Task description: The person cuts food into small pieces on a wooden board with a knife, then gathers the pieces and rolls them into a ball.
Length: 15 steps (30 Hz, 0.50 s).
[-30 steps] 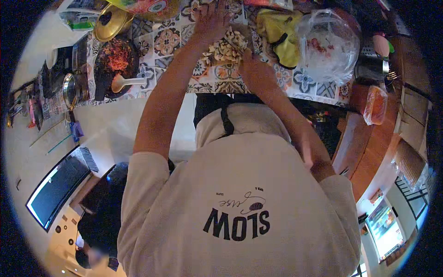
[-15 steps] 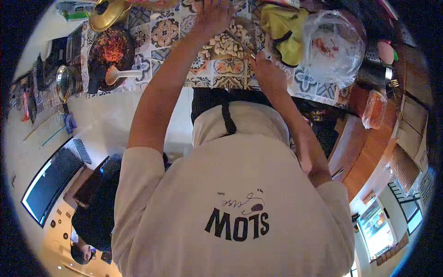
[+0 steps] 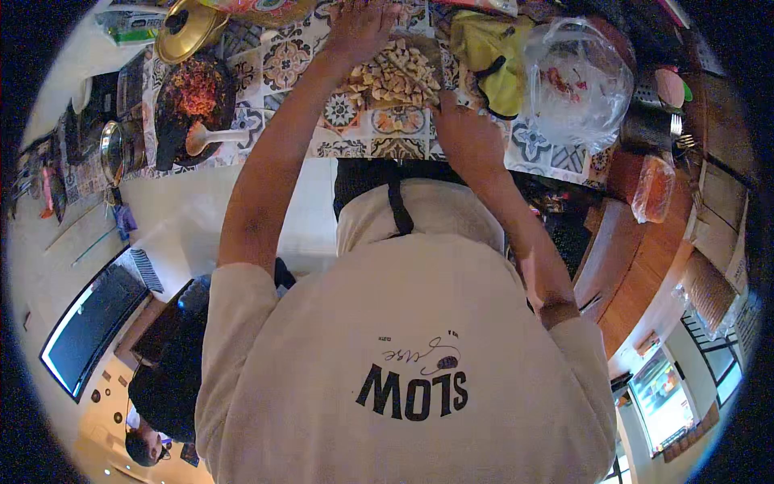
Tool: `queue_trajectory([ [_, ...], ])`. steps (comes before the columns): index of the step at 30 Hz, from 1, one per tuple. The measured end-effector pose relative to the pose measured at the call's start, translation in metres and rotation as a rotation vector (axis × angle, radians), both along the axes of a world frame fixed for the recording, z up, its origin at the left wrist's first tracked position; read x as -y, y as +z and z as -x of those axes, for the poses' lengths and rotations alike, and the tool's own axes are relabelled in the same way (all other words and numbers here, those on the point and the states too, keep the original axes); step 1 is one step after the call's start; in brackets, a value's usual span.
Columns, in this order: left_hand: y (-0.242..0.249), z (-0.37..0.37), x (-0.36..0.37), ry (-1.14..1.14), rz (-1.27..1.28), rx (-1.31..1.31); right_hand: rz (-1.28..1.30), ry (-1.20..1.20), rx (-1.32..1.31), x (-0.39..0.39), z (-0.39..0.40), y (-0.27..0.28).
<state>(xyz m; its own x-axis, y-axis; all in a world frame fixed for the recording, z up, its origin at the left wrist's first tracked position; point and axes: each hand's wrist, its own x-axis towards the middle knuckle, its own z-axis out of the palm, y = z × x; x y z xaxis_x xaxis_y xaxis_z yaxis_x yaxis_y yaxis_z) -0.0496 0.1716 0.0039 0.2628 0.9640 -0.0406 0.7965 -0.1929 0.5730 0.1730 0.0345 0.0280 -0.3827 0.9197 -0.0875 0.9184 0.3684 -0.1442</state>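
Pale chopped pieces (image 3: 379, 83) lie heaped on a brown board (image 3: 435, 55) on the patterned tabletop. My right hand (image 3: 470, 133) is closed at the right side of the heap, around the handle end of a knife (image 3: 415, 75). Its thin blade slants up and left across the pieces. Beyond them, at the top edge of the view, my left hand (image 3: 363, 31) is held low with its fingers stretched out; the fingertips are partly cut off. Whether it touches the blade I cannot make out.
Left stands a dark pan (image 3: 165, 133) with reddish food (image 3: 196, 89) and a pale ladle (image 3: 218, 139), near a golden lid (image 3: 184, 28). Right lie a yellow-green cloth-like item (image 3: 500, 60) and a plastic-covered bowl (image 3: 584, 105). Another person (image 3: 161, 395) is at lower left.
The knife blade now lies farther left over the pieces. My left hand has shifted slightly left, and my right hand has lowered a little. The whole view has tilted slightly.
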Motion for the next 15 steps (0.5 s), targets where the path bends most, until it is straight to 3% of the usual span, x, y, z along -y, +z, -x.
queue_trajectory([
  [3, -0.018, 0.002, 0.000, 0.013, -0.064, -0.154, 0.066, -0.008, 0.035, 0.003, 0.004, -0.018],
  [11, -0.047, 0.005, 0.001, -0.044, -0.115, -0.261, 0.139, 0.013, 0.005, 0.003, 0.003, -0.046],
  [13, -0.031, 0.000, 0.000, -0.091, -0.143, -0.239, 0.162, 0.023, 0.020, 0.006, -0.002, -0.048],
  [15, -0.014, -0.008, 0.002, 0.005, 0.082, -0.306, 0.117, 0.027, -0.030, 0.004, -0.003, -0.052],
])
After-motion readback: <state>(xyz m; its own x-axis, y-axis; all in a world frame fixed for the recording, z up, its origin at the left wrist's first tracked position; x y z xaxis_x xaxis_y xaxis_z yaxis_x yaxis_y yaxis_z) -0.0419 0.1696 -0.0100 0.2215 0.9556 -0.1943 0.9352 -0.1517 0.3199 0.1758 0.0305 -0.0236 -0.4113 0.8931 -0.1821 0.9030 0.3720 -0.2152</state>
